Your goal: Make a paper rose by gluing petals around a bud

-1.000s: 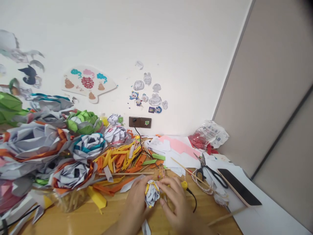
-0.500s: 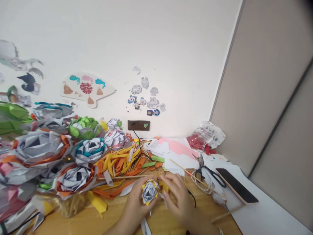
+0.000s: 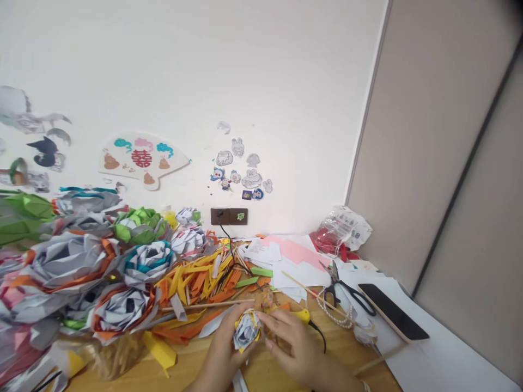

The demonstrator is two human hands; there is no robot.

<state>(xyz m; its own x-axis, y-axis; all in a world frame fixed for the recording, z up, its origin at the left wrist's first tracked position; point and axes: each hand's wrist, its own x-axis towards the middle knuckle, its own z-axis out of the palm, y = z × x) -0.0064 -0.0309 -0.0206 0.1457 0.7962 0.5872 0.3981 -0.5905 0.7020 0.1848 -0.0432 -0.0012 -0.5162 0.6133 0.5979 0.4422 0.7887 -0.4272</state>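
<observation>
A small white paper flower with yellow edges (image 3: 247, 330) sits in my left hand (image 3: 224, 348), whose fingers and thumb wrap round it. My right hand (image 3: 292, 343) is at the flower's right side, its index fingertip against the yellow-edged rim and its thumb a little below. Whether a small piece is pinched between those fingers is too blurred to tell. Behind the right hand lies a yellow tool with a black cord (image 3: 301, 316). A thin wooden stick (image 3: 208, 305) lies on the table to the left of the flower.
Large paper flowers (image 3: 73, 256) fill the left side. Yellow and orange paper strips (image 3: 200, 275) lie behind the hands. Black scissors (image 3: 347, 288), a bead string (image 3: 333, 317) and a phone (image 3: 392, 313) are on the right.
The flower has tilted and shifted slightly left and down with my left hand. My right hand's fingers have moved left to its rim. More of the yellow tool shows, and the view has tipped up slightly.
</observation>
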